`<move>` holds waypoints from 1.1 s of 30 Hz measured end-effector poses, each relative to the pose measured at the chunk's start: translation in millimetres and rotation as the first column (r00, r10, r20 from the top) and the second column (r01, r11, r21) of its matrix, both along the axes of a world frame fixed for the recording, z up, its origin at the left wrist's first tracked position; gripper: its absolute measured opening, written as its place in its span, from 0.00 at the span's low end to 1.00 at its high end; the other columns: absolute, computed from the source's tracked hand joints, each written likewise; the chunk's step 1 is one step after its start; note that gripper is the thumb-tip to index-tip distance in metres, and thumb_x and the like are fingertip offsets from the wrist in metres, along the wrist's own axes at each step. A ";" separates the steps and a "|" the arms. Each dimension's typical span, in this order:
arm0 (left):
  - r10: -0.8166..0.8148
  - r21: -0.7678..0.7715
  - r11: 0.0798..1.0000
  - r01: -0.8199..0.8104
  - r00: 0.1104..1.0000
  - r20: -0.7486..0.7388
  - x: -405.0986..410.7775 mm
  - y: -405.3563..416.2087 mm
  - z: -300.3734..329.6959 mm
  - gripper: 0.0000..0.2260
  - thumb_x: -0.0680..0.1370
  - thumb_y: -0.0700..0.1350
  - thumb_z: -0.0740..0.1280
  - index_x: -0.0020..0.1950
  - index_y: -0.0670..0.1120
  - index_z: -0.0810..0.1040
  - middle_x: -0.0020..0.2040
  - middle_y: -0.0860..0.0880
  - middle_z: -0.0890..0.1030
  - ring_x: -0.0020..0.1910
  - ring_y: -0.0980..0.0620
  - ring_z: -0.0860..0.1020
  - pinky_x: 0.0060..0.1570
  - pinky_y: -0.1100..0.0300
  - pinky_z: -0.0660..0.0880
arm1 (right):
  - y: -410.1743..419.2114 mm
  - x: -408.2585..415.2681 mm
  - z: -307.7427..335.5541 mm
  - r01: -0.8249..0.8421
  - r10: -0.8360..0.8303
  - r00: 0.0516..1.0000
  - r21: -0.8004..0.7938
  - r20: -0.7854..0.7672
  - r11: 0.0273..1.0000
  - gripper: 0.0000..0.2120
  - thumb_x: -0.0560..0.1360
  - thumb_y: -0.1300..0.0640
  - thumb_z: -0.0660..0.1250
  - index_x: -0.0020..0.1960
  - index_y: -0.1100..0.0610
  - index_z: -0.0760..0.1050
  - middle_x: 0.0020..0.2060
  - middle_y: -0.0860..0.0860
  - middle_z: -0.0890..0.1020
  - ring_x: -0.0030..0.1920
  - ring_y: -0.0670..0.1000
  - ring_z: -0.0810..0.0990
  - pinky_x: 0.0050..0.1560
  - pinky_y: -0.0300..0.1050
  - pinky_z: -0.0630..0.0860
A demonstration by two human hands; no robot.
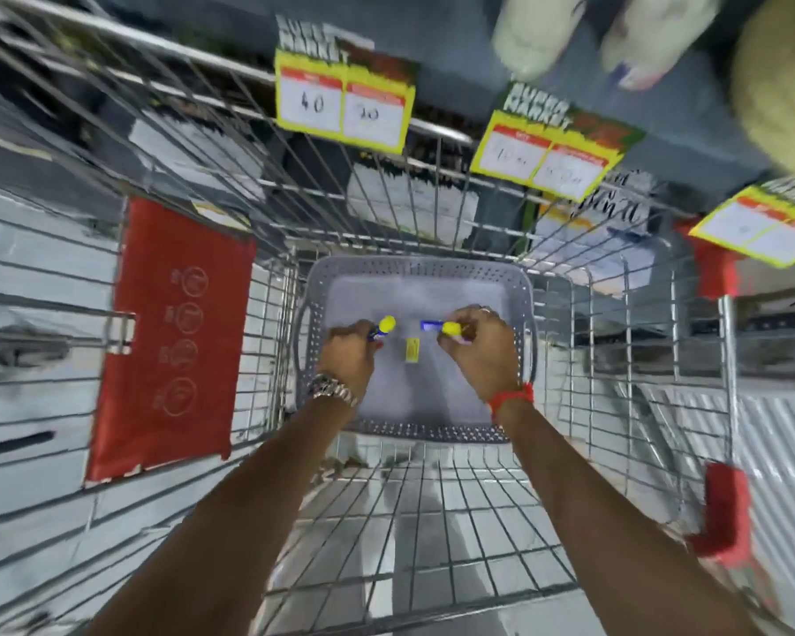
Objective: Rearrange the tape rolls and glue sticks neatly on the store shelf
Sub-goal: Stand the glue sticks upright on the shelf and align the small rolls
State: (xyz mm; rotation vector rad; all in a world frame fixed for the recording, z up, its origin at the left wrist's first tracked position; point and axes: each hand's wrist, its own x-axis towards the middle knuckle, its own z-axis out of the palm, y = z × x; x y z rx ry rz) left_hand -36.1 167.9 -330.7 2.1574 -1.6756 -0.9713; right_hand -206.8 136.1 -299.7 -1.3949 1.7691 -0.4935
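Down at the frame's centre, over a grey basket [524,314] inside a wire trolley [432,521], the left hand [347,353] and right hand [480,344] each grip a yellow-capped glue stick [383,326], a third stick [412,350] lying between them.

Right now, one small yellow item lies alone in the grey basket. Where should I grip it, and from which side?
The yellow item lies flat between both hands. Pinch its two long sides from above, judging by its narrow shape. Both hands already hold glue sticks, so one must be freed first.
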 end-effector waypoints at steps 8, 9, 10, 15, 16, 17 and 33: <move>0.221 -0.493 0.814 -0.308 0.949 -0.226 33.0 -37.5 140.1 0.22 0.72 0.55 0.59 0.52 0.39 0.78 0.38 0.40 0.84 0.37 0.47 0.81 0.36 0.59 0.76 | -17.5 62.9 129.3 0.300 -0.112 0.840 -0.283 0.531 0.911 0.13 0.65 0.64 0.72 0.38 0.49 0.72 0.40 0.56 0.82 0.39 0.41 0.79 0.46 0.47 0.77; 0.233 -0.542 0.762 -0.355 0.931 -0.282 35.4 -46.2 160.4 0.18 0.73 0.52 0.63 0.51 0.38 0.78 0.38 0.42 0.83 0.35 0.57 0.79 0.37 0.67 0.74 | -26.7 69.8 145.1 0.338 -0.104 0.813 -0.318 0.573 0.886 0.10 0.64 0.61 0.71 0.39 0.49 0.72 0.38 0.56 0.81 0.38 0.46 0.79 0.44 0.47 0.76; 0.234 -0.579 0.717 -0.387 0.917 -0.323 37.1 -55.6 179.4 0.14 0.74 0.49 0.66 0.50 0.38 0.78 0.38 0.45 0.82 0.36 0.62 0.77 0.36 0.76 0.69 | -36.8 76.6 159.7 0.370 -0.096 0.791 -0.347 0.604 0.862 0.10 0.63 0.59 0.70 0.40 0.49 0.72 0.37 0.57 0.81 0.37 0.49 0.78 0.42 0.47 0.76; 0.252 -0.636 0.616 -0.466 0.881 -0.402 49.9 -116.2 239.0 0.10 0.75 0.44 0.67 0.51 0.39 0.76 0.44 0.41 0.84 0.42 0.47 0.82 0.40 0.61 0.70 | -90.3 105.1 210.1 0.329 0.008 0.851 -0.543 0.525 0.772 0.13 0.71 0.65 0.70 0.46 0.49 0.73 0.37 0.49 0.80 0.37 0.42 0.79 0.45 0.37 0.77; 0.266 -0.640 0.618 -0.457 0.887 -0.377 53.4 -128.0 242.0 0.10 0.74 0.44 0.67 0.51 0.39 0.76 0.44 0.40 0.84 0.43 0.44 0.82 0.41 0.59 0.70 | -100.7 110.8 215.8 0.307 0.014 0.868 -0.558 0.497 0.771 0.11 0.72 0.64 0.70 0.48 0.51 0.73 0.38 0.48 0.80 0.38 0.43 0.80 0.46 0.38 0.77; 0.278 -0.636 0.634 -0.440 0.897 -0.344 56.5 -138.3 243.0 0.10 0.75 0.43 0.67 0.51 0.38 0.76 0.44 0.39 0.84 0.44 0.42 0.82 0.43 0.57 0.70 | -110.8 115.8 218.8 0.289 0.006 0.887 -0.563 0.462 0.774 0.10 0.72 0.64 0.70 0.50 0.53 0.74 0.39 0.48 0.81 0.39 0.46 0.80 0.47 0.40 0.77; 0.240 -0.621 0.723 -0.301 0.953 -0.183 66.2 -163.5 218.5 0.13 0.74 0.48 0.64 0.52 0.39 0.75 0.41 0.44 0.86 0.45 0.41 0.82 0.74 0.47 0.48 | -140.3 135.0 195.9 0.098 -0.057 0.994 -0.586 0.088 0.805 0.09 0.72 0.61 0.68 0.51 0.60 0.75 0.41 0.58 0.85 0.41 0.59 0.83 0.45 0.57 0.80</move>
